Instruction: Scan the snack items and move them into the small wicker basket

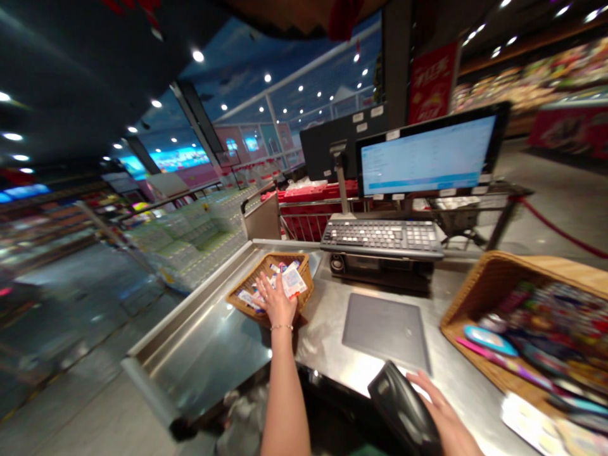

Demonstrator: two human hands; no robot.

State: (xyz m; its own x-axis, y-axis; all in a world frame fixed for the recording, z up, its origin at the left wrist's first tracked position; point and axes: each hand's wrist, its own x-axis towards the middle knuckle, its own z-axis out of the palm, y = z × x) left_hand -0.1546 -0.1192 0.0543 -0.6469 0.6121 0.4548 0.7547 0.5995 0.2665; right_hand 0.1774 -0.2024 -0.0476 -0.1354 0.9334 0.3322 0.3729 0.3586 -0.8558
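Observation:
My left hand reaches into a small wicker basket on the left part of the counter. Its fingers are spread over several small packets, and a white printed packet shows beside them; no firm grip is visible. A bracelet circles that wrist. At the lower right, my right hand is closed around a black barcode scanner, which tilts up and to the left above the counter's near edge. The scanner hides part of this hand's fingers.
A keyboard stands below a lit monitor. A grey pad lies on the metal counter. At right, a large wicker basket holds many small goods. Beyond the counter are red shopping carts.

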